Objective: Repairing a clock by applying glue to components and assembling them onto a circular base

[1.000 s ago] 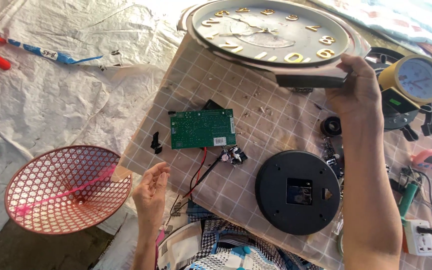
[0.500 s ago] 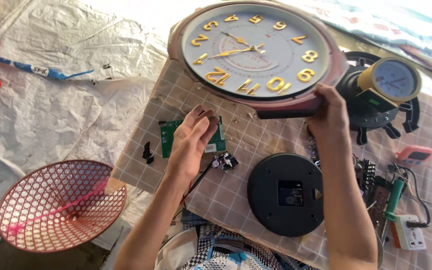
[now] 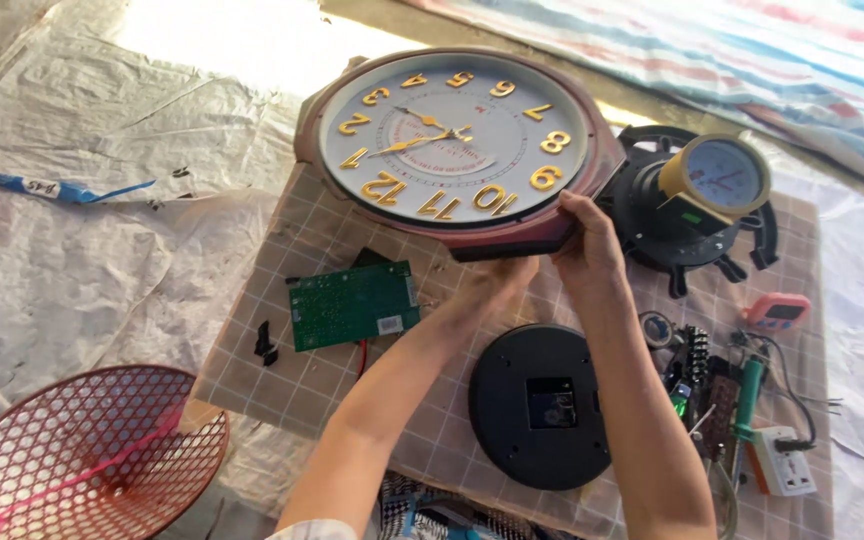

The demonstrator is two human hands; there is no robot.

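Gripping the lower rim of a large wall clock [image 3: 457, 145], both hands are holding it tilted above the far middle of a checked mat [image 3: 352, 385] that is lying on crumpled plastic sheeting [image 3: 72, 260]. The right hand [image 3: 582, 245] is clamping the clock's brown frame, thumb on the front edge and fingers curled behind. The left hand [image 3: 497, 280] is reaching under the same rim just beside the right hand; its fingers are hidden behind the frame, so it cannot be told whether they are spread or closed. The clock's face, with gold numerals, is pointing up and toward the camera.

On the mat, a green circuit board [image 3: 354, 305] is lying near the left edge, with a small black part [image 3: 266, 343] just beside it. A round black back cover [image 3: 540, 405] is resting near the front edge, between the two forearms. A small yellow-rimmed clock [image 3: 720, 178] is sitting on a black spoked stand [image 3: 697, 235] at the far right corner. A pink timer [image 3: 778, 312] and a white power socket [image 3: 784, 460] are lying along the right edge. A red mesh basket [image 3: 82, 455] is standing off the mat's front left corner.
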